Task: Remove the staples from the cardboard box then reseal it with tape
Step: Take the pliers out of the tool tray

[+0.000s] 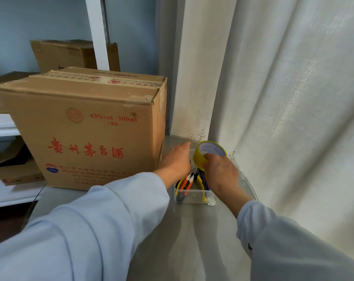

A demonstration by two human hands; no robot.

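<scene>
The brown cardboard box [86, 128] stands upright on the round table, flaps closed, red printing across its front, a metal staple [147, 97] showing at the near right top corner and another at the near left. Just to its right, the yellow tape roll [201, 159] is tilted, its open core facing up.
</scene>
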